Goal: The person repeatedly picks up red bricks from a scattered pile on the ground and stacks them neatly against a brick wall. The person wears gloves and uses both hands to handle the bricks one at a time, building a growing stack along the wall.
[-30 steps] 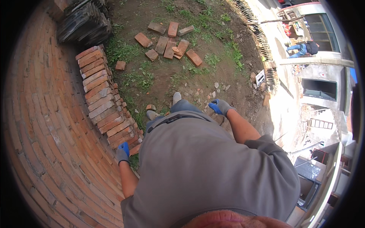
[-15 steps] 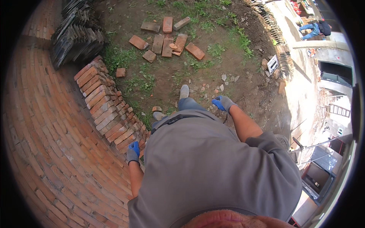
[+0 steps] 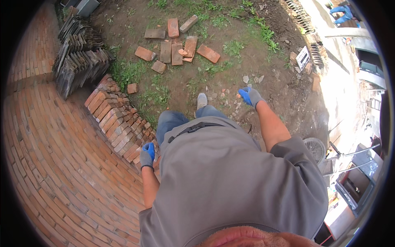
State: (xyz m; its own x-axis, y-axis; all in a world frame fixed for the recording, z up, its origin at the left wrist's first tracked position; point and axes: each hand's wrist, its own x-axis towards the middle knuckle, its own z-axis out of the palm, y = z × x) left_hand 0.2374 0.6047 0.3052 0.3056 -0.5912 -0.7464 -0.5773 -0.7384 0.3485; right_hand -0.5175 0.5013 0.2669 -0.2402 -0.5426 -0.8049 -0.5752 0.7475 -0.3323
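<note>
My left hand (image 3: 147,155), in a grey glove with blue-coated fingers, hangs beside the near end of a stacked row of red bricks (image 3: 110,117). Its fingers are curled in, and I see nothing in them. Out to the right, my right hand (image 3: 250,96), gloved the same way, is held above the bare dirt with its fingers closed. A small orange-brown bit shows at its fingertips; I cannot tell what it is. Ahead of my feet lies a loose cluster of bricks (image 3: 177,53), several of them flat on the soil, with small broken pieces on top.
A red brick wall (image 3: 57,156) runs along my left. Dark roof tiles (image 3: 82,66) are stacked beyond the bricks. Stone chips (image 3: 236,103) litter the dirt. At right are a spoked wheel (image 3: 314,149), a white sign (image 3: 303,58) and a person in blue trousers (image 3: 342,14).
I have stepped ahead, and one leg has swung forward. My right hand has moved forward and slightly right. My left hand has also come a little forward, along the brick stack.
</note>
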